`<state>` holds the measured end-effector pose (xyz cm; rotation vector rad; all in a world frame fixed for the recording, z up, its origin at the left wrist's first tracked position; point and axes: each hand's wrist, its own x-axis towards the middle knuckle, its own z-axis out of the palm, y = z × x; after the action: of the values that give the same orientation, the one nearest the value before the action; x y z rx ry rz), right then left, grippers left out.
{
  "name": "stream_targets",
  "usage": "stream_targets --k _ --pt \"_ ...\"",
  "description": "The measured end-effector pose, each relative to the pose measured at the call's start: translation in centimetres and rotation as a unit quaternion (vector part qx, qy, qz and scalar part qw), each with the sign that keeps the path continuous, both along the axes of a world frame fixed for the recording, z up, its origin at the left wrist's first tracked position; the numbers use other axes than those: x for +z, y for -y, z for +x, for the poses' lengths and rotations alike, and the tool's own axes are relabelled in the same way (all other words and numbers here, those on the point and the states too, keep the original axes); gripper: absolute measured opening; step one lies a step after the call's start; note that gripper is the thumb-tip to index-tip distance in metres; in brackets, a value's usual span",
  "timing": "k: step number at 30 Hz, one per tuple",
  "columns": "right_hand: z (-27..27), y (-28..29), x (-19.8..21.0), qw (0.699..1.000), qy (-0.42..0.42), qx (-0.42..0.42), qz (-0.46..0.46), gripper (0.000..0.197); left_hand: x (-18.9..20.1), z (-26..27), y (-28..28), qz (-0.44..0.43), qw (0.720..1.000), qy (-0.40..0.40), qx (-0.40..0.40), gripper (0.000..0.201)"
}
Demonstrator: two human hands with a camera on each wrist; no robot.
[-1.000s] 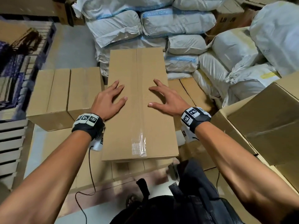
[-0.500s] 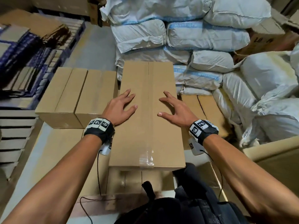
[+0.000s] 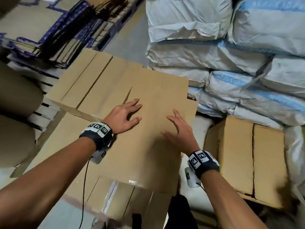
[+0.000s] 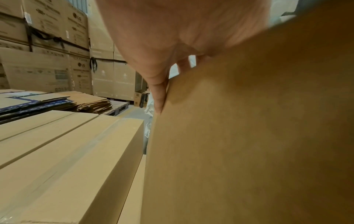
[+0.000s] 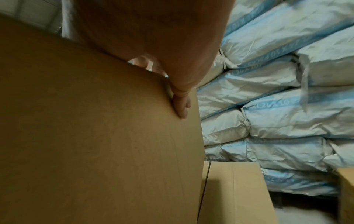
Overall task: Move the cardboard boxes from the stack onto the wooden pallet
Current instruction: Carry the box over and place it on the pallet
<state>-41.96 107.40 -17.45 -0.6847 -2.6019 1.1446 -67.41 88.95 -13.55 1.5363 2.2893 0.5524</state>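
Observation:
A long plain cardboard box (image 3: 148,146) lies on top of other boxes in the middle of the head view. My left hand (image 3: 127,115) rests flat on its top with the fingers spread. My right hand (image 3: 177,128) lies on the same top nearer the right edge, fingers straight. In the left wrist view the left hand (image 4: 162,84) presses on the cardboard box (image 4: 249,136). In the right wrist view the right hand (image 5: 180,104) touches the cardboard box (image 5: 95,136) near its right edge. Two more boxes (image 3: 89,86) lie beside it on the left. The wooden pallet is hidden.
White and blue sacks (image 3: 247,63) are stacked high at the back right. A strapped carton (image 3: 247,159) stands to the right. Flattened cartons (image 3: 54,30) lie on pallets at the back left. Slats (image 3: 42,113) show at the left. Tall printed cartons (image 4: 47,45) line the far wall.
The head view has swung left and closer, and the box now lies against the boxes on the left. Both hands stay flat on its top; the right hand has drawn back slightly.

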Motion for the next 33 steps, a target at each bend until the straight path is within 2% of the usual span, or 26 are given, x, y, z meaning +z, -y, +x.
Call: stream_targets --k 5,11,16,22,27,30,33 --pt "-3.0 -2.3 -4.9 0.999 -0.047 -0.006 -0.026 0.075 -3.5 -3.3 -2.6 -0.030 1.000 0.010 0.000 0.064" --pt "-6.6 -3.8 -11.4 0.998 -0.053 -0.036 -0.026 0.067 -9.4 -7.2 -5.1 -0.021 0.999 0.025 -0.005 0.064" --pt "-9.8 -4.9 -14.7 0.996 -0.054 -0.058 -0.041 0.074 -13.5 -10.5 -6.7 -0.031 0.999 0.034 -0.007 0.064" --pt "-14.4 -6.2 -18.7 0.996 -0.047 -0.059 -0.040 0.076 -16.5 -14.4 -9.3 -0.003 0.999 0.039 0.030 0.059" --pt "-17.0 -7.3 -22.4 0.999 0.003 -0.026 -0.026 0.077 -18.7 -16.6 -11.3 -0.012 0.997 0.061 0.045 0.067" --pt "-17.9 -7.1 -24.0 0.998 0.058 0.002 -0.018 0.074 -19.8 -15.8 -10.9 -0.070 0.996 0.055 0.022 0.071" --pt "-18.0 -6.4 -24.2 0.997 0.070 -0.016 0.001 0.077 -20.5 -14.7 -8.8 -0.113 0.993 0.036 0.002 0.076"
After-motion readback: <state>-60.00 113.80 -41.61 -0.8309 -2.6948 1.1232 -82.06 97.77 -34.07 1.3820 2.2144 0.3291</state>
